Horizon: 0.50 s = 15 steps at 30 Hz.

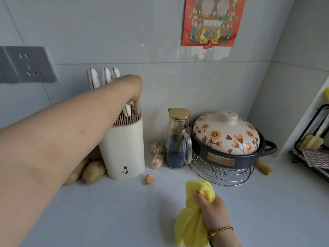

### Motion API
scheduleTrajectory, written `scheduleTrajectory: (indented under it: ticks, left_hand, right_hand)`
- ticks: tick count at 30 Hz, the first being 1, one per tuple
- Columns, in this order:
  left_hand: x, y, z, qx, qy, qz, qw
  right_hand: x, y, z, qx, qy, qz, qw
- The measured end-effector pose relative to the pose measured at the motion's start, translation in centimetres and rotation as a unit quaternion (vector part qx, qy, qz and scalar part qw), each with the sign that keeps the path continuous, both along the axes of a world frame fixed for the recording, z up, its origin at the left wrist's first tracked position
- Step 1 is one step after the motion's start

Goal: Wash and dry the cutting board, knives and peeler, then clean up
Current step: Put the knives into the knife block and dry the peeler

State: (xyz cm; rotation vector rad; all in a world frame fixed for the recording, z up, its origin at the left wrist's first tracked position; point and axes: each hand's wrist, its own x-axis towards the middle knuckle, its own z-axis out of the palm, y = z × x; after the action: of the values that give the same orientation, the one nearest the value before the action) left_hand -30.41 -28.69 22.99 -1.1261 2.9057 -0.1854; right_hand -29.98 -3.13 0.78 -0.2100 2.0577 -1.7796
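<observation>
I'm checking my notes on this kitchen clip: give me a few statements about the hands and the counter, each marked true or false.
1. The left hand grips a cream handle that stands in the knife block. True.
2. The right hand holds a blue sponge. False: it holds a yellow cloth.
3. The flowered pot sits on a wire rack. True.
4. The glass jug stands left of the knife block. False: it stands to the right of it, between the block and the pot.
5. The potatoes lie on the pot's lid. False: they lie on the counter, left of the knife block.
</observation>
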Motion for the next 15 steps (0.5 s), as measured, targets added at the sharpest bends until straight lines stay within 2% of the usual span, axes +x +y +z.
scheduleTrajectory:
  ticks: [6,15]
  left_hand:
    - [0.3,-0.2,-0.9,-0.018,0.026,-0.005,0.999]
    - [3.8,0.6,-2.2,-0.014,0.18,-0.057,0.982]
  right_hand:
    - [0.2,-0.3,0.5,0.002,0.009,-0.003,1.0]
    - [2.2,1.0,2.7,0.011,0.037,-0.028,0.999]
